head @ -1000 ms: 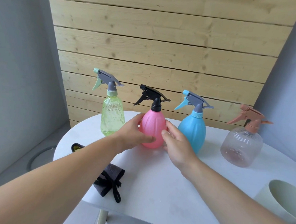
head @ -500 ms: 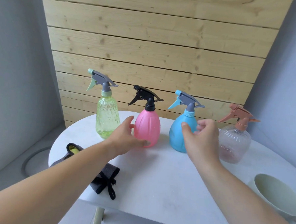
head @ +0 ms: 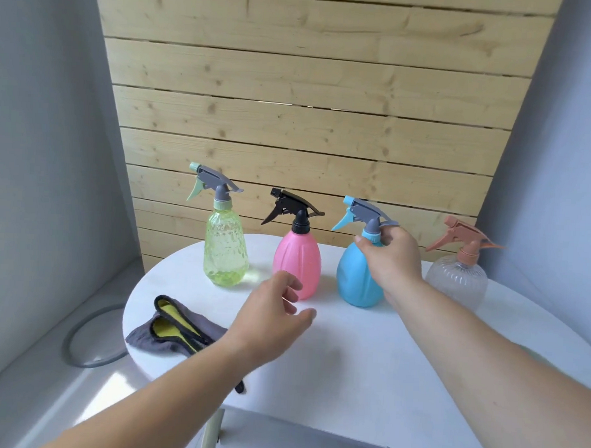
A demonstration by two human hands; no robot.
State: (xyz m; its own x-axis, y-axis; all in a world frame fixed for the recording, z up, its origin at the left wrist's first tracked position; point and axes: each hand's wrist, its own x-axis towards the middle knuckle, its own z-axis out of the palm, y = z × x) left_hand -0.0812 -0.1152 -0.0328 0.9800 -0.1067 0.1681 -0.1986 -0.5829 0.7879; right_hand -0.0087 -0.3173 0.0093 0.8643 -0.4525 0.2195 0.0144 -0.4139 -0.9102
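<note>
My right hand is curled round the neck of the blue spray bottle, just under its grey trigger head, thumb on the near side and the other fingers wrapped behind. In the head view, the only 1 I have, that bottle stands upright on the white round table, third in a row of 4, between the pink bottle and the clear bottle with the salmon trigger. The green bottle is at the far left of the row.

My left hand hangs above the tabletop just in front of the pink bottle, fingers loose and slightly spread, holding nothing (I cannot tell whether a fingertip brushes the pink plastic). A grey cloth with yellow lining lies near the table's left edge.

I judge the step to be taking hold of the blue bottle, with the lift not yet begun, since its base sits flat. Next I need a firm grip on the neck and a straight lift, keeping clear of the 2 neighbours.
</note>
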